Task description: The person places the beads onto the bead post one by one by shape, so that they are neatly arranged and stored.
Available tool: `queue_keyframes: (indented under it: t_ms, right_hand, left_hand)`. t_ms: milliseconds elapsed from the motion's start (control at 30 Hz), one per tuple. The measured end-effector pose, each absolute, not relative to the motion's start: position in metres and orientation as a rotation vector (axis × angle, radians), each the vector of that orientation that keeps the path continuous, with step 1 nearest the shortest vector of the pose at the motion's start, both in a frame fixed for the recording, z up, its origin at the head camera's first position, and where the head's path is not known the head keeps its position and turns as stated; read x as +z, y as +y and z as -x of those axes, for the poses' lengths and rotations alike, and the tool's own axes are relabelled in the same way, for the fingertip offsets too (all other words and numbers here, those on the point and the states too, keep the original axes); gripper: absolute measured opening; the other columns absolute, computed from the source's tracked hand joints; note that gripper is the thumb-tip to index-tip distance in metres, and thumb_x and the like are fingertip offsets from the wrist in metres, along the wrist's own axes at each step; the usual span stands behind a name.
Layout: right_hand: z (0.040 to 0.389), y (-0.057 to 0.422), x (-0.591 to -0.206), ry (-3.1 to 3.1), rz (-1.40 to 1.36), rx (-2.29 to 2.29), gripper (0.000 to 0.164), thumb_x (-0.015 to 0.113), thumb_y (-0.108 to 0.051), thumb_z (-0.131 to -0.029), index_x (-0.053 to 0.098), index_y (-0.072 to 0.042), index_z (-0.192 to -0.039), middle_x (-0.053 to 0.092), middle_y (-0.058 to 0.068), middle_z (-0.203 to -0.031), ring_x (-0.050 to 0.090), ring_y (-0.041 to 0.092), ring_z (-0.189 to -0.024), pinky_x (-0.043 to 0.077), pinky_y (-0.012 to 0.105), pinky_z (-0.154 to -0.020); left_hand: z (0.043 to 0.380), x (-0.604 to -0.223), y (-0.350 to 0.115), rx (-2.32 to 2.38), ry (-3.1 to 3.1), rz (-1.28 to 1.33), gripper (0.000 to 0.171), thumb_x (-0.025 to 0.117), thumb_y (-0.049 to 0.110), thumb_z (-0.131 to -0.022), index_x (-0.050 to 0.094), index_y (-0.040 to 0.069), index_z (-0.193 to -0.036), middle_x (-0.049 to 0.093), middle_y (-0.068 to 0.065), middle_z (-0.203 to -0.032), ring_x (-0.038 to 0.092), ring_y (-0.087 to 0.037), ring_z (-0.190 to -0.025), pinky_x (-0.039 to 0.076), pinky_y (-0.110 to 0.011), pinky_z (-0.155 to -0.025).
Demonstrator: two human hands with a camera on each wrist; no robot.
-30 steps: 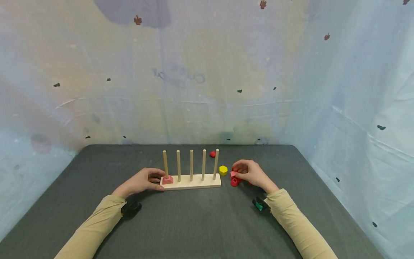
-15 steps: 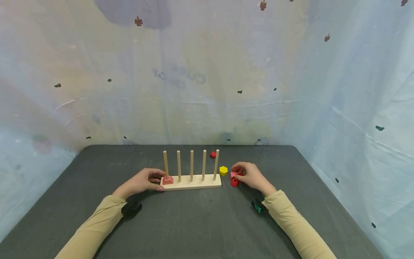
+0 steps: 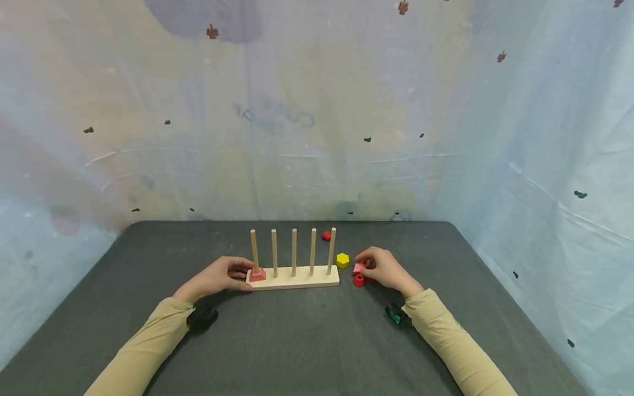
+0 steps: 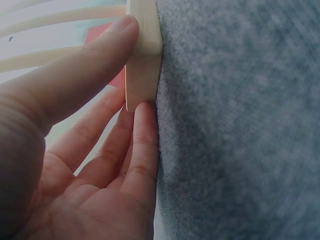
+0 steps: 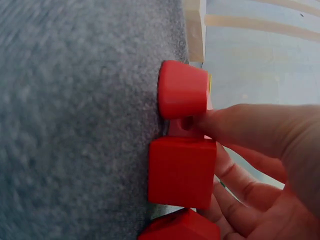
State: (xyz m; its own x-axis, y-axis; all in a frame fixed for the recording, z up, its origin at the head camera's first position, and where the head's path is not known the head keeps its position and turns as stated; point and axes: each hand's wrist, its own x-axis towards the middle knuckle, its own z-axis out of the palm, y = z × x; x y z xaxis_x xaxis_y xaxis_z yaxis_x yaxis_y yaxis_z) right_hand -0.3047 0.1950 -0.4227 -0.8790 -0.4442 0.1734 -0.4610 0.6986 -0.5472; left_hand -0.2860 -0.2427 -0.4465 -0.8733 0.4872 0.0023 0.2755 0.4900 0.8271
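My left hand (image 3: 223, 274) grips the left end of a pale wooden peg board (image 3: 304, 279), its thumb along the near edge and fingers behind. On the leftmost peg sits a salmon-pink block (image 3: 257, 276). My right hand (image 3: 390, 270) pinches a small pink block (image 3: 358, 268) to the right of the board. In the right wrist view, my thumb tip lies on this pink block (image 5: 179, 129), which has a hole. It sits between a tapered red round piece (image 5: 182, 90) and a red cube (image 5: 182, 172). Another red piece (image 5: 182, 227) lies beyond the cube.
A yellow hexagonal block (image 3: 342, 260) lies by the board's right end. Farther back, a red piece (image 3: 326, 236) rests behind the rightmost peg (image 3: 331, 252). The dark table (image 3: 297, 346) meets a pale patterned curtain (image 3: 297, 181) at its far edge.
My right hand has shifted slightly left, keeping its fingers at the pink block among the red pieces. The left hand and the peg board have stayed in place.
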Motion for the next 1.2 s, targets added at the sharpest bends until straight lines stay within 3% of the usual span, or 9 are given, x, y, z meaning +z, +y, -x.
queue_keyframes:
  t_ms: [333,633,1200]
  right_hand:
    - [0.3047,0.1969,-0.4223,-2.863,-0.851,0.932,0.019,0.073,0.000,-0.082,0.070,-0.005,-0.100,0.061,0.006,-0.096,0.058,0.025,-0.083,0.052,0.030,-0.067]
    - [0.3053,0.1950,-0.4202,-2.902,-0.898,0.998,0.021,0.073,0.001,-0.082,0.067,-0.007,-0.100,0.063,0.003,-0.091,0.057,0.019,-0.076,0.052,0.028,-0.063]
    - [0.3076,0.1939,-0.4221,-2.912,-0.966,1.027,0.022,0.074,0.000,-0.082,0.064,-0.007,-0.100,0.061,0.003,-0.087,0.056,0.019,-0.074,0.052,0.027,-0.059]
  left_hand:
    - [0.2856,-0.4461,-0.2405,1.313,2.515,-0.642,0.063,0.081,0.027,-0.077,0.056,0.000,-0.129,0.057,-0.017,-0.126,0.057,-0.032,-0.112,0.052,-0.041,-0.092]
    - [0.2839,-0.4449,-0.2422,1.344,2.487,-0.654,0.065,0.080,0.025,-0.078,0.054,-0.002,-0.131,0.054,-0.019,-0.128,0.055,-0.033,-0.114,0.052,-0.041,-0.093]
    - [0.2825,-0.4452,-0.2418,1.328,2.507,-0.647,0.065,0.080,0.025,-0.079,0.054,-0.002,-0.131,0.054,-0.020,-0.129,0.055,-0.033,-0.115,0.052,-0.041,-0.093]
